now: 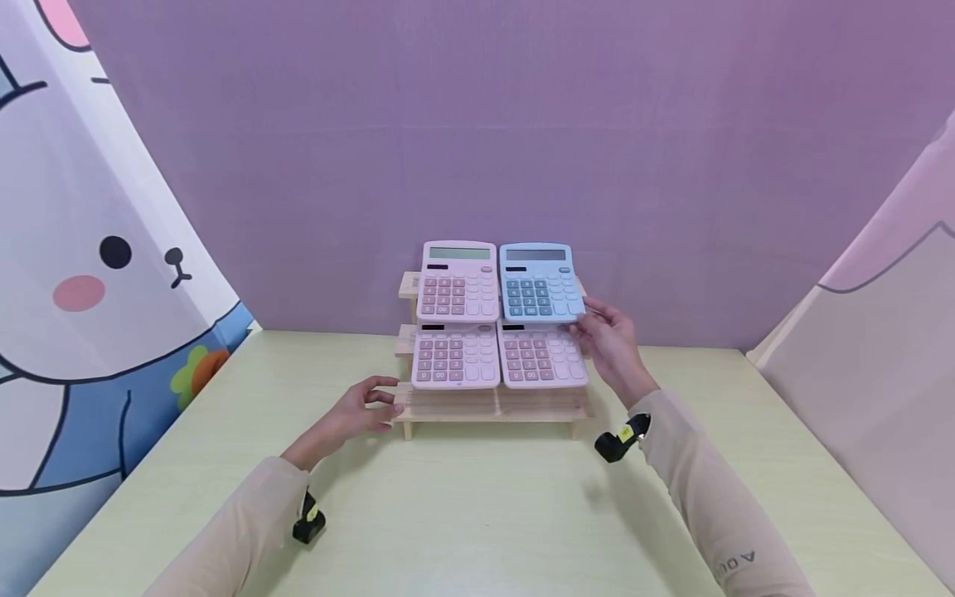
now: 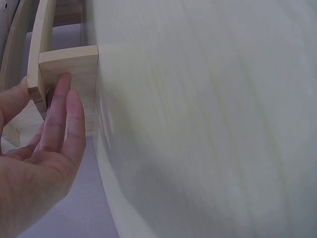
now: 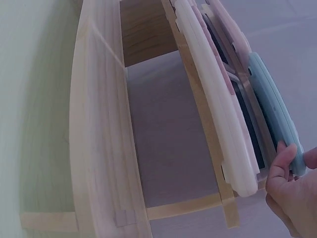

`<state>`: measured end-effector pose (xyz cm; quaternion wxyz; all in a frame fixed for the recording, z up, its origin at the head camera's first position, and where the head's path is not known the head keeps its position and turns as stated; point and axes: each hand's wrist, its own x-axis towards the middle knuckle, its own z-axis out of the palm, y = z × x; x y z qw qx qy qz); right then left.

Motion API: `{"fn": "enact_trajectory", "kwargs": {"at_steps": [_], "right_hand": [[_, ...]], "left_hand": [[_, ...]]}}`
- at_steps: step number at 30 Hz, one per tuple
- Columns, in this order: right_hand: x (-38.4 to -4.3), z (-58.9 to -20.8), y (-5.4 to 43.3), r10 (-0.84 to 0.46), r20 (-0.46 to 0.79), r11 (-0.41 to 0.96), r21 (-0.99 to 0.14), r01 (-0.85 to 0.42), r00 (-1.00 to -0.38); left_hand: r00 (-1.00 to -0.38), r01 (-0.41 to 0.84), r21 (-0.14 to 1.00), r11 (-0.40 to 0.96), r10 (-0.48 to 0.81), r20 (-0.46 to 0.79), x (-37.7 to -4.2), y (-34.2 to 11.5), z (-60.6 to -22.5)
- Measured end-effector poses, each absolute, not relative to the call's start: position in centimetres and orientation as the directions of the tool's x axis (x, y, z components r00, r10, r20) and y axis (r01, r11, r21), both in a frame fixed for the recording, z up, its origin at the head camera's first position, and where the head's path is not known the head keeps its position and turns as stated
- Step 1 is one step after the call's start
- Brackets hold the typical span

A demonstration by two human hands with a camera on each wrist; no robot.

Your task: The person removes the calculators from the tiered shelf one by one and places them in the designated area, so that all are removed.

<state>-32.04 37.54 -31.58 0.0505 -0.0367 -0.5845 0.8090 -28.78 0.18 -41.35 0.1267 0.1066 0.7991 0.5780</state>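
A stepped wooden stand (image 1: 466,406) sits at mid-table, with calculators leaning on its two upper tiers. My left hand (image 1: 354,417) grips the left end of the lowest tier. In the left wrist view, its thumb (image 2: 14,103) lies on one side of the wooden board (image 2: 40,47) and the fingers on the other. On the top tier, a blue calculator (image 1: 555,290) stands right of a pink calculator (image 1: 477,286). My right hand (image 1: 615,344) pinches the blue one's lower right corner, seen also in the right wrist view. Two more pink calculators lean on the middle tier, their displays hidden.
The lowest tier (image 3: 101,129) holds no calculator. A pale wood-grain table (image 1: 477,514) lies under the stand. Behind rises a purple backdrop (image 1: 477,124), and a cartoon-printed cloth (image 1: 149,348) hangs at the left. Small black cameras (image 1: 615,446) are worn on both wrists.
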Motion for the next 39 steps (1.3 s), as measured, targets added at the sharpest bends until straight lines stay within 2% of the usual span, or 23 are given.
{"fn": "enact_trajectory", "kwargs": {"at_steps": [15, 30, 39], "right_hand": [[-31.5, -31.3, 39.0, 0.124, 0.046, -0.374, -0.923, -0.089, -0.991], [-30.4, -31.6, 42.2, 0.123, 0.053, -0.397, -0.913, -0.098, -0.991], [-29.9, -32.1, 44.2, 0.118, 0.100, -0.446, -0.884, -0.142, -0.988]], "left_hand": [[-0.948, 0.017, 0.946, 0.323, 0.306, -0.088, -28.7, 0.2, -41.1], [-0.949, 0.015, 0.947, 0.321, 0.304, -0.088, -28.5, 0.4, -41.1], [-0.944, 0.031, 0.948, 0.316, 0.320, -0.076, -28.1, 0.3, -40.7]]}}
